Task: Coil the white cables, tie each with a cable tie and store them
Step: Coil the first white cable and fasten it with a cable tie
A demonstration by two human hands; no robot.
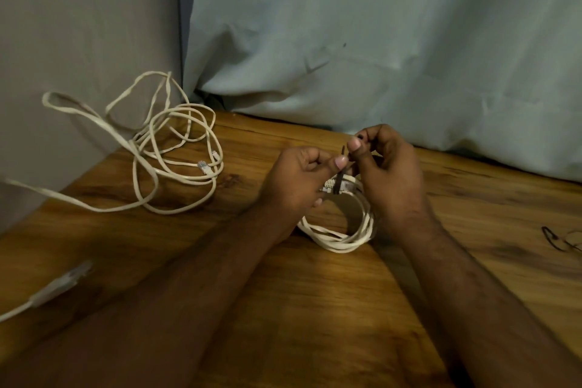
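At the centre of the wooden table (315, 309), your left hand (293, 179) and right hand (390, 173) met over the coiled white cable (340, 236), which lay flat on the wood directly beneath and just nearer you than the fingers. Both hands were curled, thumbs nearly touching: each pinched part of the dark cable tie (339, 181), which rose nearly upright from the far edge of the coil, where the plug ends were gathered. Its long axis ran up and slightly away from you, with the free tip showing between the two thumbs. Whether the tail had passed through the tie's head could not be told, since the fingers hid it. Judging by this pose, the tie was being closed on the bundle, and the next pull would run along that upright axis, the two hands equally near. Well apart on the left, the loose white cable (170, 151) sprawled uncoiled over the table's edge. At the right edge lay spare ties (554, 238), dark and partly cropped.
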